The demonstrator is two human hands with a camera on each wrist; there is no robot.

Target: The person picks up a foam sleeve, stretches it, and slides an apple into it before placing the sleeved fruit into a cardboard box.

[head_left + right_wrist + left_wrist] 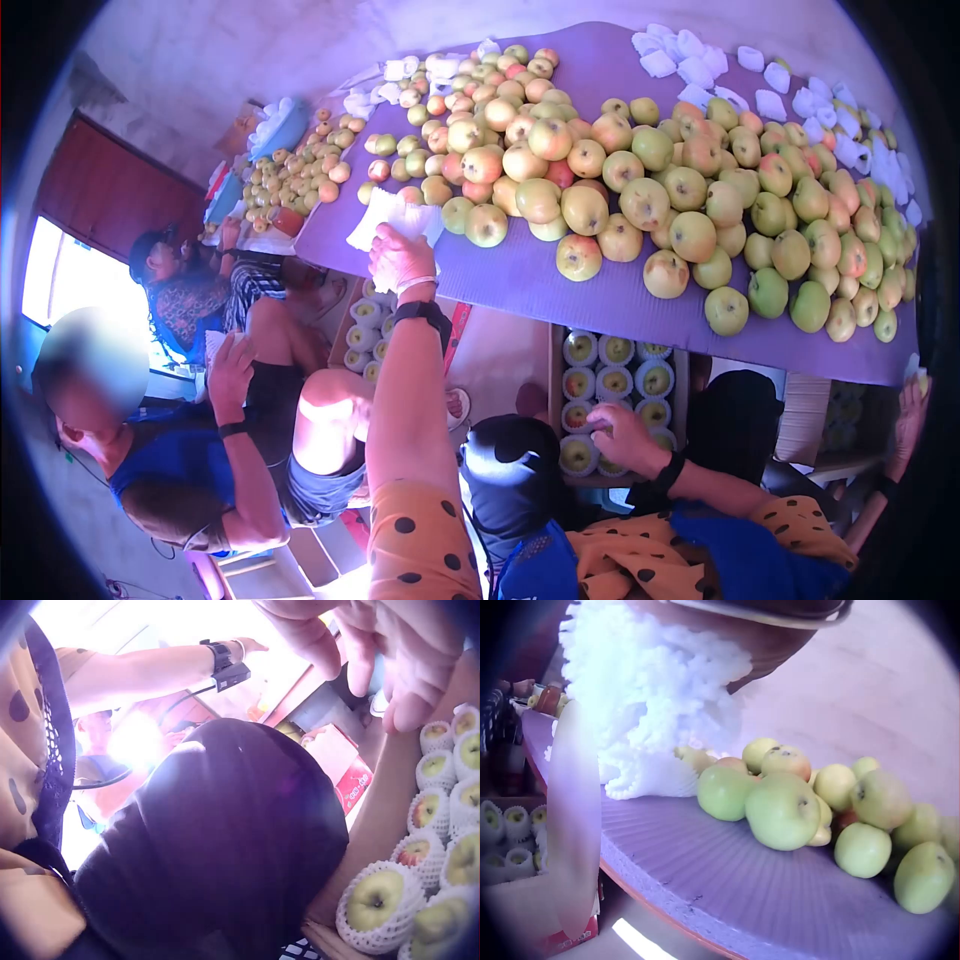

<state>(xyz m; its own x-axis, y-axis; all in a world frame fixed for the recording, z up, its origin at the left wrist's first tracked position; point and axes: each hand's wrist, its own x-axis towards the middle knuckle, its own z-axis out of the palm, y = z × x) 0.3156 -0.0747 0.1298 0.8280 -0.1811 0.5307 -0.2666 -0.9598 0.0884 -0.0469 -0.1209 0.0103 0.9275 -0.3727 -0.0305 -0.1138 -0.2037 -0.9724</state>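
Note:
My left hand (pixel 400 258) reaches out to the table's near edge and grips a bunch of white foam fruit nets (pixel 385 215). In the left wrist view the foam nets (pixel 641 705) hang in bright folds just above the purple tabletop, beside green apples (pixel 784 811). My right hand (pixel 630 440) hovers over a carton of apples in foam nets (pixel 615 380), its fingers loosely bent with nothing between them. From the right wrist view, the right hand (pixel 382 645) appears at the top, above the carton's side, with netted apples (pixel 375 900) in rows below.
A large heap of bare apples (pixel 690 190) covers much of the purple table (pixel 480 275). More foam nets (pixel 680 55) lie at the back right. Another person (pixel 180 460) sits at the left, near a second carton (pixel 345 340). Another hand (pixel 910 410) shows at the far right.

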